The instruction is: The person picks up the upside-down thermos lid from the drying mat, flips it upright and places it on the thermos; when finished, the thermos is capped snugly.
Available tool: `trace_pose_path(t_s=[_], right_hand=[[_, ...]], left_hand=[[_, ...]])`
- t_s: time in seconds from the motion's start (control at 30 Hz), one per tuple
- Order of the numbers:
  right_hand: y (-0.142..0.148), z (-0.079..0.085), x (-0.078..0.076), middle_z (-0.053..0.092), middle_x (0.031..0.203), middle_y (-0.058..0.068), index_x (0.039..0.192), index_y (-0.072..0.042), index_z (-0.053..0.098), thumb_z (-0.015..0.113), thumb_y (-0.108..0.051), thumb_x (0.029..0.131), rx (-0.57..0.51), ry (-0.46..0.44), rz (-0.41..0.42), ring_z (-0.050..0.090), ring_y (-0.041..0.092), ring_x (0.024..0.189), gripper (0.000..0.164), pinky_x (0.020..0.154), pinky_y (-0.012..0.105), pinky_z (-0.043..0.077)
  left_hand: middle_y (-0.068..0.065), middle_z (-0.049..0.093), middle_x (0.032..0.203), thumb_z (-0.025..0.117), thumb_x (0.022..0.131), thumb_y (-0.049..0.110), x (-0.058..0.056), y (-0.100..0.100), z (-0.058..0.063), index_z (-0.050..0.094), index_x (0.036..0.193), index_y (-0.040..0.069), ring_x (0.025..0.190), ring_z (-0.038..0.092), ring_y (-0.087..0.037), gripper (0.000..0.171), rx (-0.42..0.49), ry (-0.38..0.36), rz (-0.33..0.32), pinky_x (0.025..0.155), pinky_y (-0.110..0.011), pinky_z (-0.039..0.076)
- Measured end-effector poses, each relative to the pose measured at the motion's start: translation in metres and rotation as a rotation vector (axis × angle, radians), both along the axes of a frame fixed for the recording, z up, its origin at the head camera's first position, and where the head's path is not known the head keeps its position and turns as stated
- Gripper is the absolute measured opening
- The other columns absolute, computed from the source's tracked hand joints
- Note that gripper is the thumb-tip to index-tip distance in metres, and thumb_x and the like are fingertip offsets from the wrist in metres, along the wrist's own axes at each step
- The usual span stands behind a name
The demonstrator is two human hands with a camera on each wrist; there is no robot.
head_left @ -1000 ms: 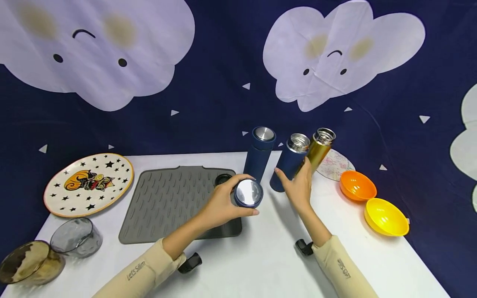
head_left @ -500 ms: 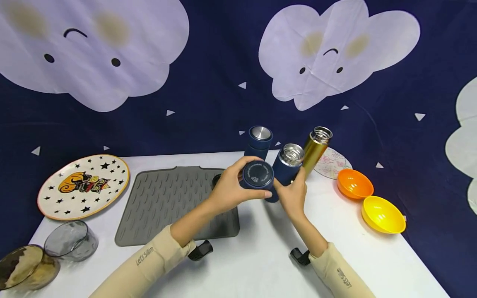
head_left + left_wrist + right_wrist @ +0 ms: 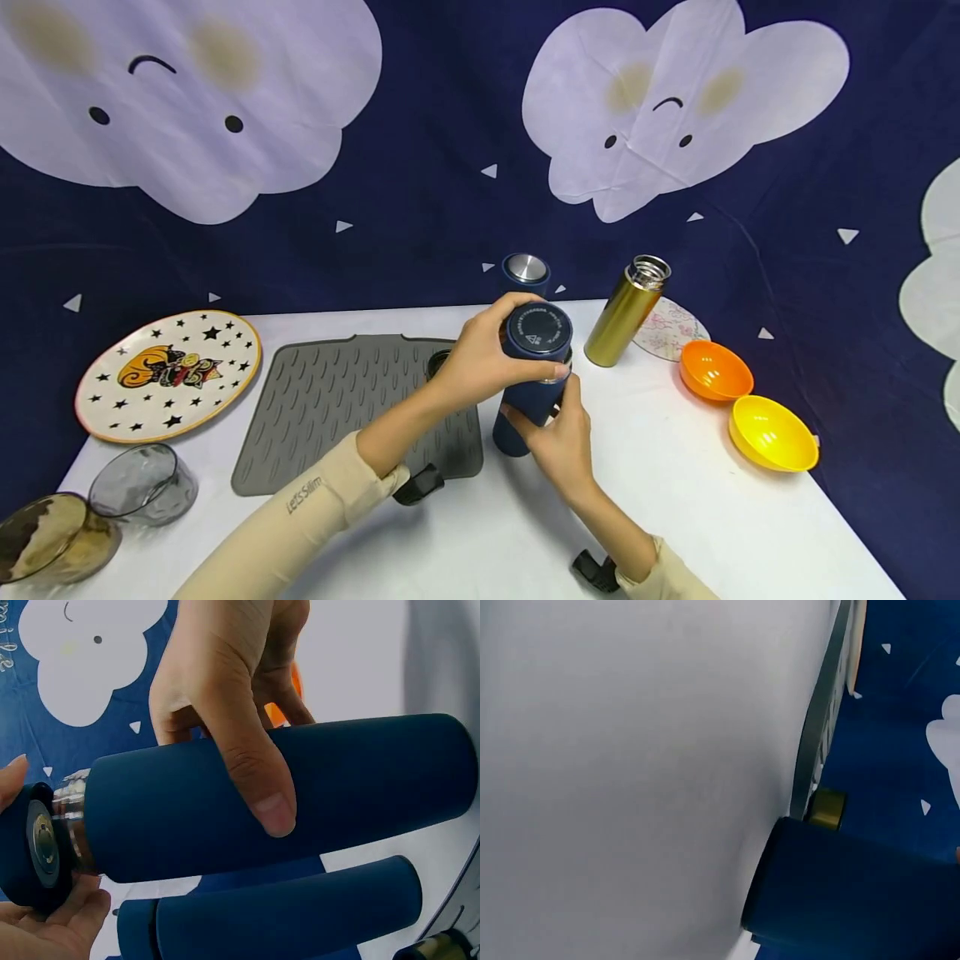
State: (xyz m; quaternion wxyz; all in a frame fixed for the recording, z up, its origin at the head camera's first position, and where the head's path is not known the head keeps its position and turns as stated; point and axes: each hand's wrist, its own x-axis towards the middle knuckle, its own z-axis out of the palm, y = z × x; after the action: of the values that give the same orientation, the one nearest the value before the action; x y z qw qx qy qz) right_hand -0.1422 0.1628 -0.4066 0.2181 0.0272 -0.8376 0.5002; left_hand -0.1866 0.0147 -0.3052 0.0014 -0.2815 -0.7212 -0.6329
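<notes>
My left hand (image 3: 480,346) grips a dark blue screw lid (image 3: 538,329) from the side, with the lid's dark printed top facing up in the head view. Below it, my right hand (image 3: 562,437) holds the body of a blue thermos bottle (image 3: 517,417), thumb across its side. Seen from the left wrist, the lid (image 3: 34,859) sits tilted right at the bottle's steel neck (image 3: 71,817), its underside partly showing. A second blue thermos (image 3: 526,268), capped with a silver-topped lid, stands behind and is mostly hidden by the left hand. From the right wrist, only the bottle's lower part (image 3: 847,892) shows.
A gold thermos (image 3: 626,321) stands uncapped to the right. Beyond it lie a floral disc (image 3: 671,327), an orange bowl (image 3: 716,371) and a yellow bowl (image 3: 772,433). On the left are a grey ridged mat (image 3: 345,408), a patterned plate (image 3: 168,375) and two glasses (image 3: 142,483).
My right hand has brought the uncapped blue thermos left and nearer, away from the gold one. My left hand has turned the lid over and moved it right, onto the bottle's mouth.
</notes>
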Motion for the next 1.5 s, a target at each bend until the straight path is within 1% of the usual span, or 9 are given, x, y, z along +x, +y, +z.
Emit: trace_pose_path(t_s=[0.5, 0.67, 0.77, 0.9, 1.0, 1.1, 1.27, 1.43, 1.5], right_hand=[[0.0, -0.004, 0.002, 0.066, 0.12, 0.019, 0.125, -0.006, 0.045, 0.087, -0.017, 0.076, 0.068, 0.014, -0.003, 0.067, 0.034, 0.107, 0.066, 0.084, 0.052, 0.057], [0.001, -0.003, 0.003, 0.066, 0.119, 0.019, 0.126, -0.005, 0.044, 0.086, -0.018, 0.076, 0.078, 0.013, 0.007, 0.066, 0.035, 0.108, 0.066, 0.085, 0.053, 0.056], [0.001, -0.002, 0.003, 0.065, 0.118, 0.019, 0.127, -0.004, 0.044, 0.086, -0.017, 0.076, 0.092, 0.006, 0.009, 0.065, 0.035, 0.109, 0.067, 0.085, 0.052, 0.056], [0.001, -0.002, 0.004, 0.065, 0.119, 0.019, 0.127, -0.005, 0.043, 0.087, -0.017, 0.075, 0.1, -0.001, 0.004, 0.065, 0.035, 0.109, 0.069, 0.084, 0.05, 0.056], [0.001, -0.003, 0.003, 0.065, 0.121, 0.017, 0.129, -0.006, 0.043, 0.087, -0.017, 0.074, 0.079, -0.003, 0.005, 0.066, 0.032, 0.11, 0.071, 0.087, 0.049, 0.056], [0.002, -0.003, 0.003, 0.065, 0.121, 0.015, 0.13, -0.006, 0.043, 0.088, -0.017, 0.074, 0.074, -0.001, 0.008, 0.065, 0.031, 0.111, 0.073, 0.088, 0.048, 0.055], [0.001, -0.003, 0.003, 0.064, 0.118, 0.018, 0.128, -0.004, 0.043, 0.087, -0.015, 0.075, 0.1, 0.016, 0.007, 0.066, 0.034, 0.108, 0.069, 0.085, 0.05, 0.056], [0.0, -0.003, 0.004, 0.063, 0.124, 0.016, 0.131, -0.005, 0.042, 0.087, -0.014, 0.074, 0.067, -0.003, 0.018, 0.064, 0.032, 0.114, 0.074, 0.091, 0.05, 0.053], [0.0, -0.003, 0.004, 0.062, 0.122, 0.016, 0.131, -0.006, 0.042, 0.087, -0.013, 0.074, 0.082, 0.006, 0.016, 0.064, 0.032, 0.113, 0.073, 0.089, 0.05, 0.054]], left_hand=[[-0.002, 0.073, 0.105, 0.086, 0.075, 0.028, -0.008, 0.013, -0.024, 0.055, 0.134, 0.015, 0.09, 0.069, -0.011, 0.068, -0.155, 0.077, 0.02, 0.08, -0.028, 0.055], [-0.003, 0.05, 0.145, 0.082, 0.079, 0.03, -0.011, 0.011, -0.028, 0.032, 0.154, 0.02, 0.129, 0.052, -0.019, 0.091, -0.166, 0.067, -0.059, 0.108, -0.046, 0.044], [-0.003, 0.031, 0.152, 0.084, 0.076, 0.03, -0.011, 0.013, -0.029, 0.014, 0.16, 0.019, 0.139, 0.035, -0.021, 0.11, -0.167, 0.084, -0.03, 0.115, -0.051, 0.032], [-0.006, 0.047, 0.132, 0.089, 0.07, 0.028, -0.01, 0.015, -0.034, 0.028, 0.153, 0.009, 0.123, 0.048, -0.02, 0.105, -0.093, 0.14, 0.052, 0.109, -0.042, 0.041], [-0.013, 0.052, 0.135, 0.078, 0.078, 0.017, -0.012, 0.014, -0.038, 0.035, 0.145, 0.005, 0.124, 0.051, -0.024, 0.081, 0.025, 0.128, -0.054, 0.11, -0.042, 0.041], [-0.013, 0.04, 0.152, 0.071, 0.079, 0.02, -0.012, 0.011, -0.04, 0.029, 0.15, 0.007, 0.139, 0.04, -0.025, 0.083, 0.076, 0.054, -0.172, 0.117, -0.047, 0.031], [-0.007, 0.047, 0.14, 0.085, 0.074, 0.03, -0.01, 0.016, -0.04, 0.033, 0.149, 0.012, 0.13, 0.045, -0.019, 0.094, 0.0, 0.057, -0.023, 0.114, -0.04, 0.037], [-0.015, 0.037, 0.154, 0.067, 0.077, 0.014, -0.013, 0.012, -0.041, 0.019, 0.155, 0.008, 0.142, 0.036, -0.027, 0.092, 0.129, -0.011, -0.205, 0.12, -0.05, 0.026], [-0.012, 0.037, 0.154, 0.07, 0.079, 0.02, -0.011, 0.014, -0.041, 0.02, 0.155, 0.012, 0.141, 0.038, -0.025, 0.092, 0.1, -0.014, -0.17, 0.118, -0.051, 0.028]])
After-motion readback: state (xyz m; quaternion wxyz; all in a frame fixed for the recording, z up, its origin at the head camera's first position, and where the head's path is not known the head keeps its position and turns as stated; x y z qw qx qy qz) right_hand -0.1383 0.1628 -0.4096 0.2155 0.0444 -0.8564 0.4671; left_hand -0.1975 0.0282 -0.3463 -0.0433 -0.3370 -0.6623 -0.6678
